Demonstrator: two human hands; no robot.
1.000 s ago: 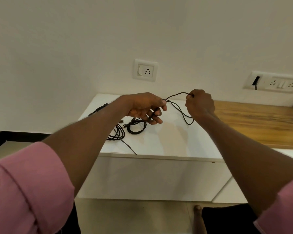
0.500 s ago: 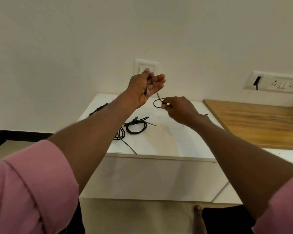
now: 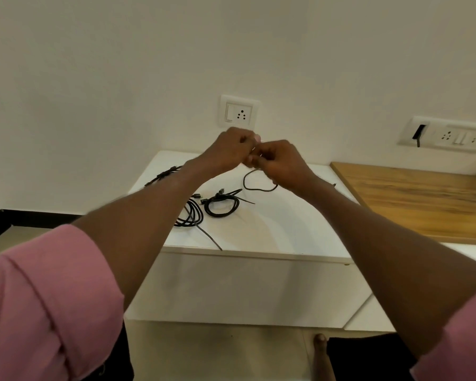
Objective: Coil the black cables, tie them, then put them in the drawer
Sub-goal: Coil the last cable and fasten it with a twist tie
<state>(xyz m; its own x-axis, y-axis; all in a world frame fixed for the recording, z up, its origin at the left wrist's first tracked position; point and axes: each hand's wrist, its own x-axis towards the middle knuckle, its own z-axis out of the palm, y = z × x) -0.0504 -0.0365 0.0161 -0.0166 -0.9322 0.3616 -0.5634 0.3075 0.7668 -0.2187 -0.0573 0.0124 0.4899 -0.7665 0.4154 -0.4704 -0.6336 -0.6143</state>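
My left hand (image 3: 231, 148) and my right hand (image 3: 279, 160) are raised together above the white cabinet top (image 3: 272, 224), fingers curled, both gripping a thin black cable (image 3: 249, 185) whose loop hangs below my right hand. On the top lie a coiled, tied black cable (image 3: 221, 207) and a second coiled black cable (image 3: 191, 215) with a loose end running to the front edge. Another black cable (image 3: 164, 174) lies at the back left. The white drawer front (image 3: 245, 287) below is closed.
A wooden counter (image 3: 423, 199) adjoins the white top on the right. A wall socket (image 3: 239, 112) sits just behind my hands, and a switch panel (image 3: 448, 136) with a black plug is on the right. A bare foot (image 3: 322, 356) shows on the floor.
My left hand came down from in front of the socket and closed. My right hand rose to meet it, and the cable loop now hangs below the joined hands.
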